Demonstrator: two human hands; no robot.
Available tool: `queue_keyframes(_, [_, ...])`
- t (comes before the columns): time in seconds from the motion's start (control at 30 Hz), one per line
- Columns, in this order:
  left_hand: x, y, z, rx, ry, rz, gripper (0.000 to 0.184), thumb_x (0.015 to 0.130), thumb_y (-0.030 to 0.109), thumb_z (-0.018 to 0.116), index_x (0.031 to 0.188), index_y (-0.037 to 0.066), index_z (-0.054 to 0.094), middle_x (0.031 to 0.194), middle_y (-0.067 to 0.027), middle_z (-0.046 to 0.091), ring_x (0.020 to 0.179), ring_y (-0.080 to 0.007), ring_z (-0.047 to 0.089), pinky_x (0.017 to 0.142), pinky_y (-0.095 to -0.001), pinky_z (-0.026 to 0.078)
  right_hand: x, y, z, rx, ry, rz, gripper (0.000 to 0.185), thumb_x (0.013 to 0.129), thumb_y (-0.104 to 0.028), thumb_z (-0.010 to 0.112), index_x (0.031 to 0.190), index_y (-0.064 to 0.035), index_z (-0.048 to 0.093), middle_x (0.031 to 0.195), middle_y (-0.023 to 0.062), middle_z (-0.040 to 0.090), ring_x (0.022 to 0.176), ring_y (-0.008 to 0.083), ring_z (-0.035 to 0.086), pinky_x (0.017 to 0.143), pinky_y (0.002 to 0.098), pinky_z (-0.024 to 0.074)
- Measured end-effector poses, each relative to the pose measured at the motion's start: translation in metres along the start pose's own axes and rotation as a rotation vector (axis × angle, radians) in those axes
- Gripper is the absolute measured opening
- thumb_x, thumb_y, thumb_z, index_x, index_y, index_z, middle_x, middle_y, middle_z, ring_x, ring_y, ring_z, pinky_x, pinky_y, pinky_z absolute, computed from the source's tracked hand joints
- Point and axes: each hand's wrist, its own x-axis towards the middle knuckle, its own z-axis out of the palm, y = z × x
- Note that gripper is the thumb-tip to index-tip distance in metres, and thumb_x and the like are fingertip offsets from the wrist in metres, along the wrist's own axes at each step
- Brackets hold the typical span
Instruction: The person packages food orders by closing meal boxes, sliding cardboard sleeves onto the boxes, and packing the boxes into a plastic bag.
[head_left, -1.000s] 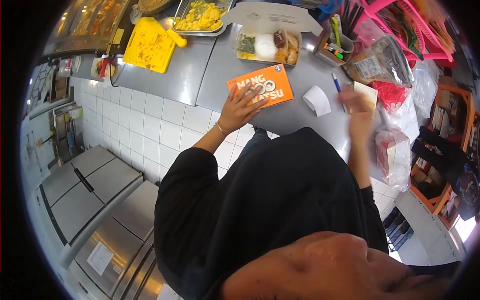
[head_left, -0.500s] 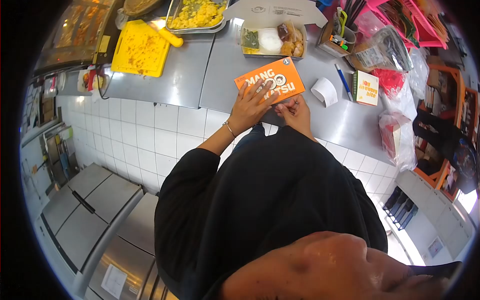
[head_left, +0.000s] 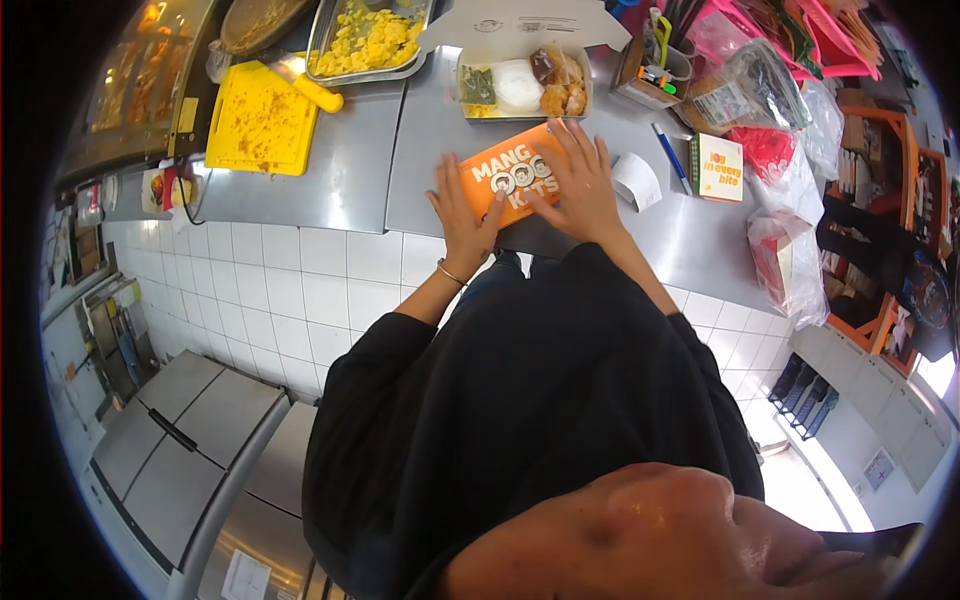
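An orange cardboard food box (head_left: pixel 505 163) with white lettering lies closed at the counter's near edge, with a hand at each end. My left hand (head_left: pixel 465 217) grips its left end, fingers along the side and thumb over the lid. At the right end, my right hand (head_left: pixel 583 190) has its fingers stretched over the corner and its thumb across the lid, covering part of the lettering. Just beyond stands an open meal box (head_left: pixel 470 113) with its lid raised. It holds white rice (head_left: pixel 518 86), green vegetables (head_left: pixel 479 88) and browned food pieces (head_left: pixel 563 96).
At left are a yellow cutting board (head_left: pixel 240 120), a yellow-handled knife (head_left: pixel 318 94) and a metal tray (head_left: pixel 368 76) of yellow food. To the right lie a paper slip (head_left: pixel 637 182), a blue pen (head_left: pixel 671 158), a small printed box (head_left: pixel 720 168) and plastic bags (head_left: pixel 785 250).
My right hand has moved from the box's lower edge up onto its right end, fingers spread. My left hand has shifted from the lid's middle to the left end. The view has moved slightly.
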Motion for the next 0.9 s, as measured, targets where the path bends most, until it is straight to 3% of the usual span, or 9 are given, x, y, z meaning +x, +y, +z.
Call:
queue_keyframes(0.13, [-0.012,0.003,0.002,-0.133,-0.119,0.119,0.076,0.093,0.034,0.062,0.153,0.000,0.030,0.155,-0.0290,0.029,0.148,-0.0424,0.024,0.116,-0.0634,0.011,-0.004,0.014,-0.009,-0.012,-0.249,-0.083,0.102,0.069,-0.055,0.081,0.156,-0.0263,0.035,0.164,0.0112,0.022,0.149,0.0397,0.022,0.115,0.0704,0.0137])
queue_keyframes(0.27, [-0.007,0.026,0.027,0.123,-0.238,0.276,0.070,0.095,0.032,0.057,0.153,0.002,0.032,0.157,-0.0234,0.031,0.148,-0.0385,0.027,0.118,-0.0581,0.014,-0.061,0.053,-0.010,-0.505,-0.230,-0.080,0.107,0.067,-0.048,0.084,0.157,-0.0275,0.030,0.161,0.0122,0.028,0.147,0.0425,0.025,0.113,0.0711,0.0165])
queue_keyframes(0.43, [0.129,0.090,0.018,0.018,0.306,0.564,0.064,0.095,0.031,0.059,0.150,0.004,0.040,0.156,-0.0198,0.037,0.143,-0.0352,0.035,0.117,-0.0555,0.021,-0.089,0.070,-0.072,-0.318,-0.328,0.286,0.112,0.064,-0.038,0.088,0.158,-0.0274,0.028,0.160,0.0125,0.030,0.149,0.0408,0.022,0.112,0.0742,0.0152])
queue_keyframes(0.5, [0.212,0.106,-0.007,0.069,0.365,0.629,0.059,0.097,0.037,0.058,0.144,0.003,0.047,0.136,-0.0187,0.059,0.126,-0.0317,0.056,0.109,-0.0505,0.036,-0.087,0.074,-0.093,-0.330,-0.440,0.338,0.112,0.061,-0.040,0.089,0.157,-0.0266,0.031,0.160,0.0121,0.031,0.151,0.0402,0.018,0.111,0.0763,0.0118])
queue_keyframes(0.57, [0.268,0.113,-0.034,-0.258,-0.159,0.100,0.058,0.097,0.043,0.059,0.144,0.009,0.052,0.116,-0.0155,0.071,0.100,-0.0246,0.070,0.094,-0.0442,0.052,-0.076,0.077,-0.107,-0.254,-0.407,0.315,0.111,0.059,-0.041,0.090,0.155,-0.0256,0.035,0.161,0.0110,0.030,0.151,0.0387,0.017,0.111,0.0763,0.0105])
queue_keyframes(0.67, [0.311,0.106,-0.036,0.254,-0.797,0.034,0.059,0.096,0.056,0.055,0.140,0.017,0.054,0.088,-0.0137,0.075,0.090,-0.0267,0.072,0.085,-0.0397,0.054,-0.049,0.078,-0.112,-0.093,-0.148,0.226,0.073,0.076,-0.033,0.082,0.142,-0.0172,0.053,0.153,0.0110,0.042,0.148,0.0350,0.029,0.115,0.0682,0.0162])
queue_keyframes(0.7, [0.314,0.103,-0.023,0.582,-0.989,0.181,0.063,0.092,0.062,0.055,0.145,0.030,0.050,0.121,-0.0153,0.070,0.116,-0.0311,0.065,0.099,-0.0521,0.047,-0.039,0.083,-0.105,-0.030,-0.042,0.183,0.064,0.081,-0.031,0.078,0.138,-0.0152,0.056,0.150,0.0113,0.045,0.146,0.0345,0.032,0.115,0.0657,0.0184])
queue_keyframes(0.83, [0.236,0.061,0.016,0.615,-0.644,0.295,0.067,0.090,0.066,0.054,0.146,0.028,0.052,0.135,-0.0173,0.059,0.144,-0.0380,0.035,0.111,-0.0644,0.026,0.017,0.065,-0.084,0.232,0.234,0.063,0.040,0.093,-0.022,0.067,0.130,-0.0080,0.061,0.142,0.0135,0.053,0.138,0.0346,0.043,0.116,0.0572,0.0257])
queue_keyframes(0.9, [0.203,0.052,0.018,0.586,-0.569,0.292,0.068,0.090,0.062,0.055,0.150,0.031,0.045,0.163,-0.0167,0.025,0.148,-0.0484,0.021,0.107,-0.0802,0.007,0.045,0.066,-0.060,0.296,0.268,0.050,0.042,0.094,-0.023,0.065,0.133,-0.0073,0.058,0.143,0.0146,0.052,0.138,0.0352,0.043,0.116,0.0571,0.0263])
